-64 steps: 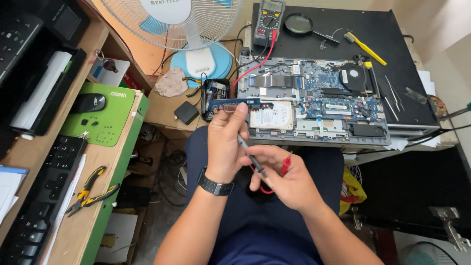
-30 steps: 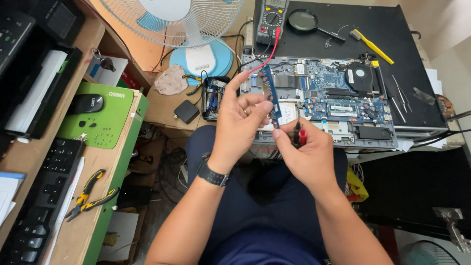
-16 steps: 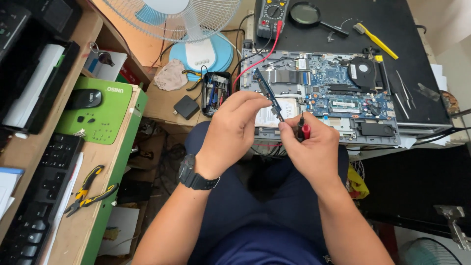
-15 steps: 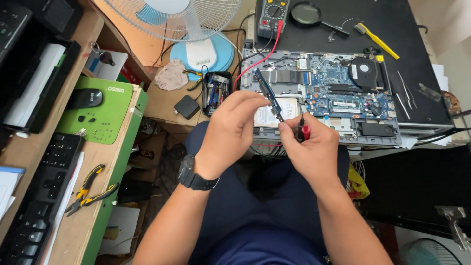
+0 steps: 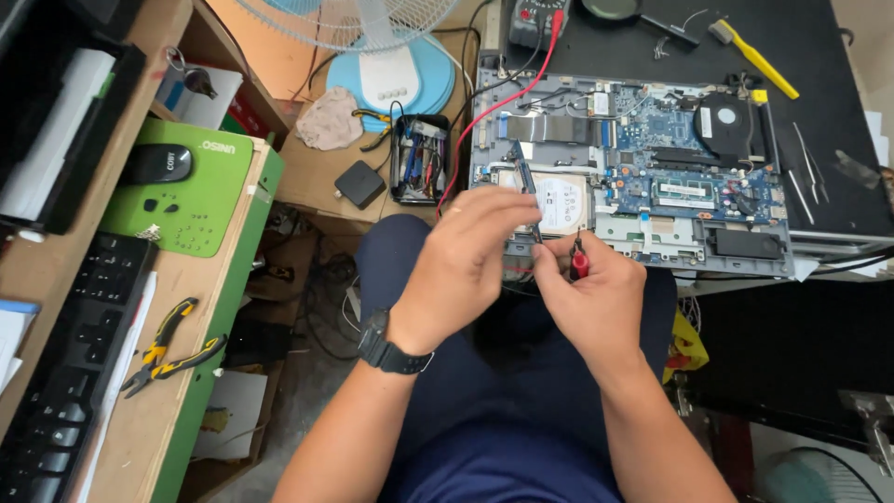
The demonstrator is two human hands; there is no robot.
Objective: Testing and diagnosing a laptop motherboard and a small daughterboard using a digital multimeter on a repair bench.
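Stick [image 5: 524, 186] is pinched upright in left hand [image 5: 466, 256], right hand [image 5: 587, 298] (gripping red probe [image 5: 578, 265]) held just beside, board [image 5: 643, 177] beyond both.

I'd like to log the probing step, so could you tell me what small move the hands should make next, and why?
Probably bring the two tips together on one contact point. The left hand pinches a thin dark strip upright over the opened laptop, and the right hand holds the red probe just beside it. Whether they touch cannot be told, so a slow, short approach seems safest.
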